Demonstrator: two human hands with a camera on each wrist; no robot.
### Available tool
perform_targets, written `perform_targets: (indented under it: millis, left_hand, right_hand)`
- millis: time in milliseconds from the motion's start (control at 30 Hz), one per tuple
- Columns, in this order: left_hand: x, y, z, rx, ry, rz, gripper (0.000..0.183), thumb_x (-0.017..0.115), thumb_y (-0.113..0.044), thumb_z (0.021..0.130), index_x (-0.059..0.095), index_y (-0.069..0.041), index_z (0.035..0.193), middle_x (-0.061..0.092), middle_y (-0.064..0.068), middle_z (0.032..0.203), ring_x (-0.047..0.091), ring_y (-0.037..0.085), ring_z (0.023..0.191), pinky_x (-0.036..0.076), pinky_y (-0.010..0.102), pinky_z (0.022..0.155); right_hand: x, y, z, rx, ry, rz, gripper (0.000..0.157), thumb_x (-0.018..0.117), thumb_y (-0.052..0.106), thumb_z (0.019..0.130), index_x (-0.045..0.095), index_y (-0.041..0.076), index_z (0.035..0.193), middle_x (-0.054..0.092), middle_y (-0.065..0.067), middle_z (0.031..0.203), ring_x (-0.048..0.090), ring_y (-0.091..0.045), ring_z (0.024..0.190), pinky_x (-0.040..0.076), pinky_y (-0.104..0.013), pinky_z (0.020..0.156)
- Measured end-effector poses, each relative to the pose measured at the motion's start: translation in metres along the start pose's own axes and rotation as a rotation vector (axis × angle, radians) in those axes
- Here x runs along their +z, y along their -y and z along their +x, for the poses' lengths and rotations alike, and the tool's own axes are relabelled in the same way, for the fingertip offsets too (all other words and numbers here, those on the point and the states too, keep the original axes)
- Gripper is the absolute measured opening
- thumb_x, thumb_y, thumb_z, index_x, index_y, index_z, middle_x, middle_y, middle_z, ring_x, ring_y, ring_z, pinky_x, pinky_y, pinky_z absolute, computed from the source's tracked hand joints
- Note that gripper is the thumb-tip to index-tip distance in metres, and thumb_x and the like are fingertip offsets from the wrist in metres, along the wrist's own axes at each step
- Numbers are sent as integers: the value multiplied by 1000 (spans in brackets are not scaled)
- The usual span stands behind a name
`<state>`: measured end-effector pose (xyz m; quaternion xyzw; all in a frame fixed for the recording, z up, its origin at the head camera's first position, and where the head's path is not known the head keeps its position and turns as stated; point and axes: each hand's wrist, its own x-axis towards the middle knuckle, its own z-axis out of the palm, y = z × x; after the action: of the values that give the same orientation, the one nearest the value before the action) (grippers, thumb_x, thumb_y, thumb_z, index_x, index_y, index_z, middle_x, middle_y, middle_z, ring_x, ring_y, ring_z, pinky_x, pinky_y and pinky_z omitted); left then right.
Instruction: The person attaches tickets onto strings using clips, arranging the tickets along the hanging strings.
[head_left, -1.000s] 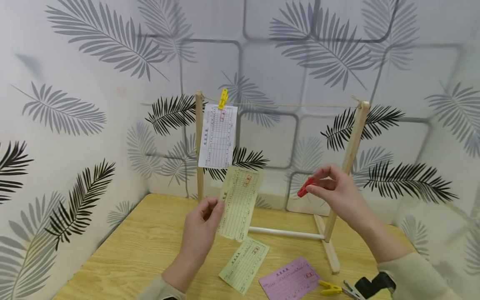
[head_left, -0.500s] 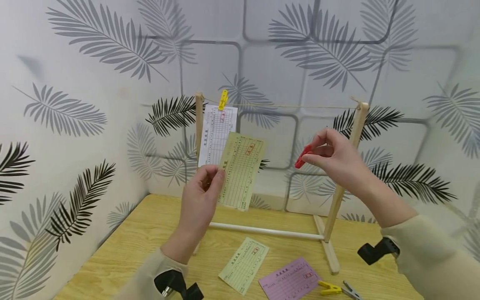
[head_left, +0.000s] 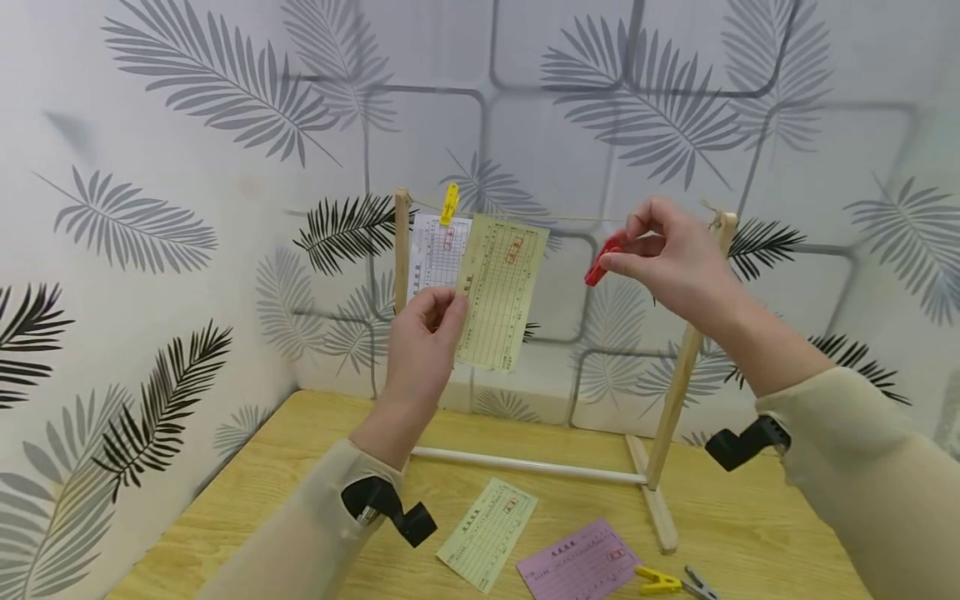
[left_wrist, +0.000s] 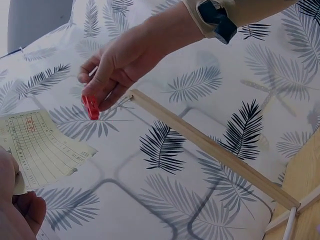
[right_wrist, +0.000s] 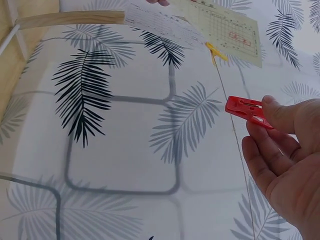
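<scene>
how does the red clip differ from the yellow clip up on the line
The red clip is pinched in the right hand, while the yellow clip sits on the line. The yellow clip has the white slip hanging from it; the red clip holds no paper. Their colours differ too, red against yellow. Both are small pinch-style clips.

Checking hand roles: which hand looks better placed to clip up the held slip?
Likely the right hand: it pinches the red clip, while the left hand holds the yellow slip.
</scene>
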<state>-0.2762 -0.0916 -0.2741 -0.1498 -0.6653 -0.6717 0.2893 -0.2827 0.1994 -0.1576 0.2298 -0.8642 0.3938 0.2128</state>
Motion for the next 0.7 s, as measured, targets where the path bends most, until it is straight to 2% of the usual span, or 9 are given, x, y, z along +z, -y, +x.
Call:
perform_targets:
  millis: [233,367,467,700]
  left_hand:
    - [10,12,12,-36,-12,-27,15,69,-14,110,75,0,113,69,4,97,57,15,89,49,27,78]
    - [13,17,17,-53,0,-51,16,68,-13,111,74,2,115,68,4,100,58,15,93,49,27,82]
    - [16,18,21,-67,-4,-60,15,67,-12,111,73,2,115,67,4,100,57,15,93,49,27,81]
    - [24,21,26,-106,-2,-75,16,68,-13,111,74,1,114,65,2,97,55,15,90,47,27,78]
  right_hand:
    - [-6,21,29,-9,-12,-7,32,80,18,105,51,8,114,68,-7,129,72,-13,110,48,-27,73]
    - [-6,31,45,-29,-13,-8,33,80,16,104,50,6,112,66,-7,124,71,-15,112,50,-27,77]
    - [-5,36,56,-37,-17,-16,33,80,16,104,49,6,110,65,-5,121,72,-15,113,51,-28,84]
    - [0,42,76,-36,-27,2,31,81,13,103,51,6,108,66,-3,120,71,-17,115,46,-30,77]
